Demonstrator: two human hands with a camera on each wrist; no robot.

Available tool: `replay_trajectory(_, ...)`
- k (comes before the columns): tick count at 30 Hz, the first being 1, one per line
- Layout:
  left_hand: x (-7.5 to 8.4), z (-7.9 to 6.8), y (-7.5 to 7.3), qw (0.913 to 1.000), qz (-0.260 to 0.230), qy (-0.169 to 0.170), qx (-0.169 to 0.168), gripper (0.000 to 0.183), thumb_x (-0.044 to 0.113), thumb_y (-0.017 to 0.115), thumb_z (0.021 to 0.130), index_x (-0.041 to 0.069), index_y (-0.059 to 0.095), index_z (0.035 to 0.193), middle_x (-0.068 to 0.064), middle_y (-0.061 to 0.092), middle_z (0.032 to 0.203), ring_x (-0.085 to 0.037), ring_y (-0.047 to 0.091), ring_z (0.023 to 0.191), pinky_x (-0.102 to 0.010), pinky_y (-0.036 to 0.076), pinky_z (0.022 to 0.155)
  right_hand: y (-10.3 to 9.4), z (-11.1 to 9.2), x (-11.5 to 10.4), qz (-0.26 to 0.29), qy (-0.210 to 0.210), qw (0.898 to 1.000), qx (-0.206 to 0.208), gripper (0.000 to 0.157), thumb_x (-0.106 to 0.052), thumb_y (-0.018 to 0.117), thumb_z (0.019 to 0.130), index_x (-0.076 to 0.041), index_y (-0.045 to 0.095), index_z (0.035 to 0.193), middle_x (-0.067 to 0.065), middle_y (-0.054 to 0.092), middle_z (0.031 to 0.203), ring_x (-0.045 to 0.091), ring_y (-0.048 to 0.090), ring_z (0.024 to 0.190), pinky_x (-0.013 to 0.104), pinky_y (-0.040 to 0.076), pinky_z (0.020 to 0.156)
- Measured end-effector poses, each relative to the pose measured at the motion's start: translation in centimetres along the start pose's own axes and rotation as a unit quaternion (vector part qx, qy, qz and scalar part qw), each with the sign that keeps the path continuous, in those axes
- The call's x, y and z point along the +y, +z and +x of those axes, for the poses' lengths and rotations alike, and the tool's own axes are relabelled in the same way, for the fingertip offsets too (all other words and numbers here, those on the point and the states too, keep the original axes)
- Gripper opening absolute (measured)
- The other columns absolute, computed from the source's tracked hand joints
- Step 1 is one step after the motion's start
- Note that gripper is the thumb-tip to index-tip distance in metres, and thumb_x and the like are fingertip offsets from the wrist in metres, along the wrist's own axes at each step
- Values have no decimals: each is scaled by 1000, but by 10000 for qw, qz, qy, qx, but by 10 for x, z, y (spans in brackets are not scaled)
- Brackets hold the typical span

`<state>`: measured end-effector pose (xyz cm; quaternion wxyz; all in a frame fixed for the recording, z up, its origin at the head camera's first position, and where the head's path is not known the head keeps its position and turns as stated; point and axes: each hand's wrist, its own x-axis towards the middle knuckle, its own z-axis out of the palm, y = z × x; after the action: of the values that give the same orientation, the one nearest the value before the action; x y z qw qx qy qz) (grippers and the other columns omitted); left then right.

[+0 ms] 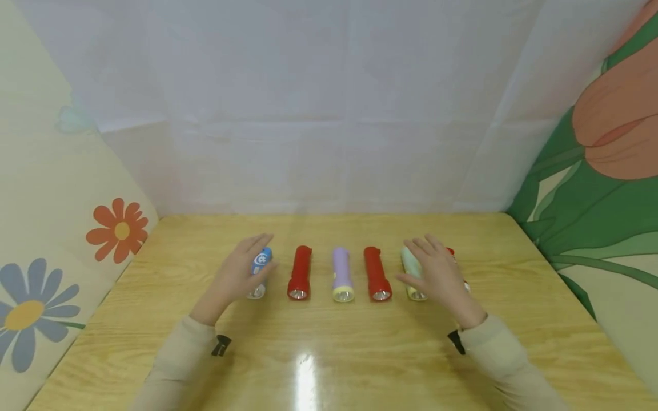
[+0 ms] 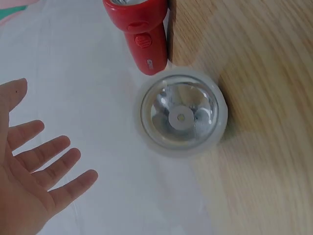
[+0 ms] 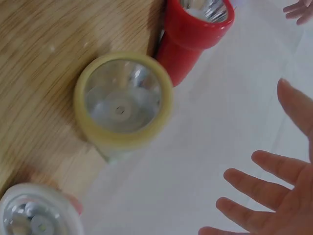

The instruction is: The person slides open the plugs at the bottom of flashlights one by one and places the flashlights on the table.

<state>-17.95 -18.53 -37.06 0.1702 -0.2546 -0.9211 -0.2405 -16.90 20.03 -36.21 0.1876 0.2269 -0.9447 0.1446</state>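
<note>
Several flashlights lie in a row on the table, lens ends toward me. My left hand (image 1: 239,273), fingers extended, is over the blue flashlight (image 1: 261,260) at the row's left end and partly covers it. In the left wrist view, the fingers are spread apart from its white-rimmed lens (image 2: 181,117). My right hand (image 1: 439,274) hovers with spread fingers over the mint-green flashlight (image 1: 409,264), whose yellowish rim (image 3: 80,100) fills the right wrist view. Behind that hand, a red-and-white flashlight (image 1: 450,251) is mostly hidden. Neither hand holds anything.
Between the hands lie a red flashlight (image 1: 301,265), a purple flashlight (image 1: 341,268) and another red flashlight (image 1: 374,268). The wooden table (image 1: 360,354) meets a white cloth (image 1: 329,114) at its back edge. Flower-printed panels (image 1: 46,200) stand at both sides.
</note>
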Motion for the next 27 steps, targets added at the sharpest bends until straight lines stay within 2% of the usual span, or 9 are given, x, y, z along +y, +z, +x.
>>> replay_trajectory(4, -4, -2, -4, 9999, -81, -36, 145, 51, 17, 64, 85, -3, 46, 128, -24, 48, 126, -39, 43, 116, -53, 37, 93, 4, 5, -9, 221, -173, 9993, 229, 58, -26, 77, 72, 5, 56, 117, 23, 59, 112, 45, 44, 112, 57, 35, 92)
replay_trajectory(13, -9, -7, -8, 9993, -244, -248, 166, 43, 16, 59, 88, -2, 49, 126, -23, 51, 123, -39, 46, 114, -53, 38, 92, 9, 13, -27, 615, 153, 9979, -104, 53, -29, 72, 77, 2, 57, 117, 20, 58, 117, 40, 43, 115, 56, 37, 92)
replay_trajectory(18, -11, -8, -10, 9990, -204, -327, 209, 41, 15, 59, 88, -2, 50, 124, -21, 55, 116, -35, 52, 104, -51, 44, 86, 11, 16, -33, 712, 236, 9970, -185, 51, -31, 70, 79, 1, 58, 116, 19, 58, 115, 37, 44, 115, 54, 38, 92)
replay_trajectory(27, -11, -10, -13, 9985, -189, -497, 143, 34, 12, 58, 88, -4, 53, 118, -18, 60, 100, -30, 57, 91, -43, 50, 74, 14, 21, -43, 767, 140, 9970, -17, 44, -29, 71, 79, 2, 62, 108, 17, 62, 106, 34, 51, 105, 48, 42, 89)
